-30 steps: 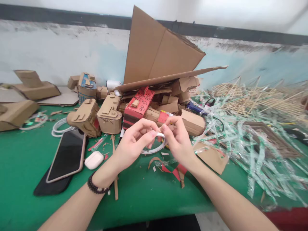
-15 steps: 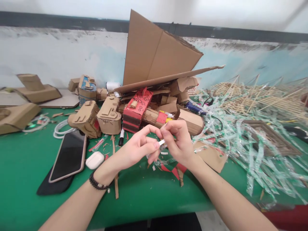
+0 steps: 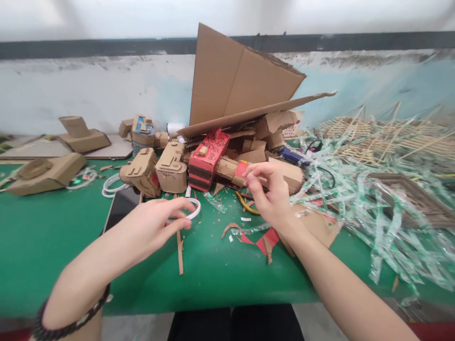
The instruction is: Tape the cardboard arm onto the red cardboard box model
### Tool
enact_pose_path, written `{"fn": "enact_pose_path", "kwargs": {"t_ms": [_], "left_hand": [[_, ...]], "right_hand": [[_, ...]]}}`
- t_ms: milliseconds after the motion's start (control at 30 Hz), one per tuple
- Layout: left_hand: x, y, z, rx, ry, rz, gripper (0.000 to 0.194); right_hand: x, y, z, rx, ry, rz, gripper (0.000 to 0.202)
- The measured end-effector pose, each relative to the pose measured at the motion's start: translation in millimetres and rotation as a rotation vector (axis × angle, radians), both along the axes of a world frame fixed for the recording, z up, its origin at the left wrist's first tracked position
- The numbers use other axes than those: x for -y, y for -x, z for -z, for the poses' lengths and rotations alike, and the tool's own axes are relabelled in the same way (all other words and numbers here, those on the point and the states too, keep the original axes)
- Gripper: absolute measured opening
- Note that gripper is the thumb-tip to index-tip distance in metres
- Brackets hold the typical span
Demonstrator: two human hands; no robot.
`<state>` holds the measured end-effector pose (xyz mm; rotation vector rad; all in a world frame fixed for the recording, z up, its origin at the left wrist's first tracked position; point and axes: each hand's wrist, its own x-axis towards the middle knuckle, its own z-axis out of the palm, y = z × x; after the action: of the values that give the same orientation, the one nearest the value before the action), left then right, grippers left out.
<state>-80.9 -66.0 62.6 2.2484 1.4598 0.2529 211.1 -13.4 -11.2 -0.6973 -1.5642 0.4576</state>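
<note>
Keeping my hands apart, I touch the white ring (image 3: 196,210) over the tabletop (image 3: 142,284) with my left hand (image 3: 156,222); its grip, and whether my right hand (image 3: 268,194) pinches anything, I cannot tell. The red box (image 3: 209,154) appears assembled; the ring remains separate.

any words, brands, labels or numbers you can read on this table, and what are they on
None can be read.
Red cardboard box: black hand-drawn marks, no legible word.
Green-printed plastic strips: too blurred.
Paper with red marks: too small.
Blue-patched cardboard piece: pale marks, unreadable.
</note>
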Motion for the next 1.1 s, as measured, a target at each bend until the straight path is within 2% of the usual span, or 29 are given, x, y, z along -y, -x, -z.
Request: {"fn": "enact_pose_path", "kwargs": {"t_ms": [100,167,233,300,367,433,567,667,800,900,1100], "left_hand": [[1,14,12.4,-0.230,-0.193,-0.057,0.028],[1,18,18.7,-0.354,-0.280,-0.075,0.030],[0,20,21.0,-0.436,-0.286,-0.081,0.029],[0,19,18.7,-0.447,-0.276,-0.081,0.028],[0,12,11.9,-0.339,-0.313,-0.069,0.027],[0,-2,2.0,-0.110,-0.344,-0.044,0.027],[-12,-49,-9.9,0.450,-0.175,-0.050,0.022],[-31,-82,-0.5,0.730,-0.113,-0.019,0.017],[-53,-109,22.6,0.928,-0.110,0.003,0.015],[-58,-117,36.0,1.048,-0.116,-0.007,0.016],[-55,-117,49.4,1.136,-0.008,-0.029,0.031]], "right_hand": [[0,1,0.5,0.087,-0.021,-0.010,0.009],[1,2,-1.4,0.092,0.025,-0.038,0.007],[2,3,-4.8,0.040,0.138,-0.113,0.003],[2,4,-8.8,-0.061,0.286,-0.233,0.008],[2,5,-12.5,-0.172,0.402,-0.348,0.016],[2,6,-15.2,-0.258,0.467,-0.418,0.019],[1,7,-15.9,-0.336,0.519,-0.437,0.023],[-2,5,-14.4,-0.312,0.496,-0.379,0.024],[-5,0,-13.7,-0.249,0.411,-0.172,0.023],[-7,-2,-13.3,-0.222,0.349,-0.052,0.021],[-7,0,-9.3,-0.098,0.255,0.036,0.010]]}}
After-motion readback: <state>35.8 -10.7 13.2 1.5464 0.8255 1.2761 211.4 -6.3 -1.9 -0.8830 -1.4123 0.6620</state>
